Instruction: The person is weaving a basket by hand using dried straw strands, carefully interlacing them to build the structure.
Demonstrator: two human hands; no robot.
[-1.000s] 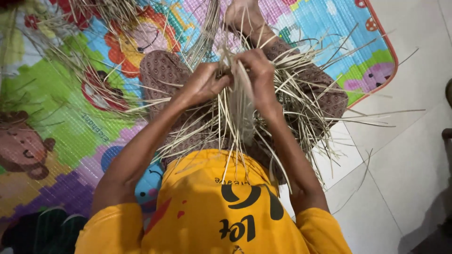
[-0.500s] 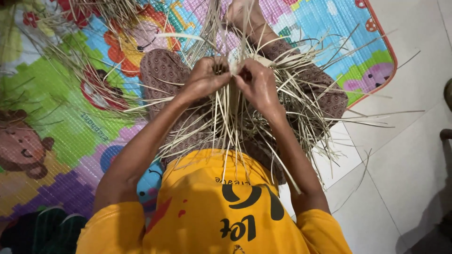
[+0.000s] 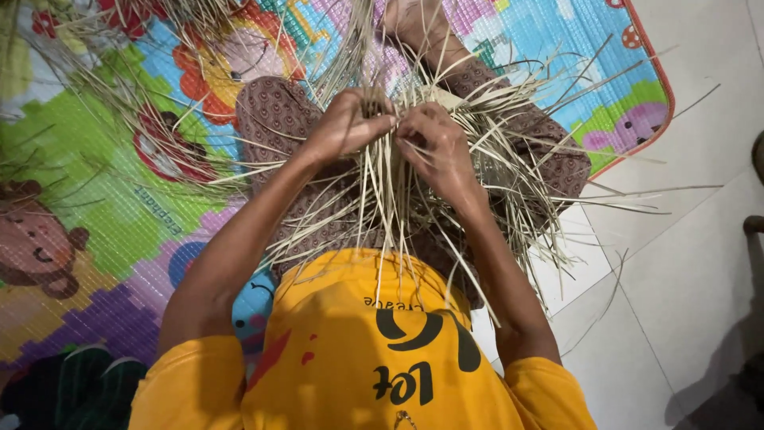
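Both hands now closer together vs. earlier, left hand (image 3: 346,123) & right hand (image 3: 434,147) pinching pale straw strips (image 3: 382,199) over lap, above colourful mat (image 3: 103,199); weave barely begun, most strips loose.

Both hands, left hand (image 3: 346,123) and right hand (image 3: 434,147), pinch a bundle of pale straw strips (image 3: 390,207) over the lap, above a colourful play mat (image 3: 103,207).

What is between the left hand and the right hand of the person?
In the head view, pale straw strips stand in the narrow gap between the left hand and the right hand; both hands grip them.
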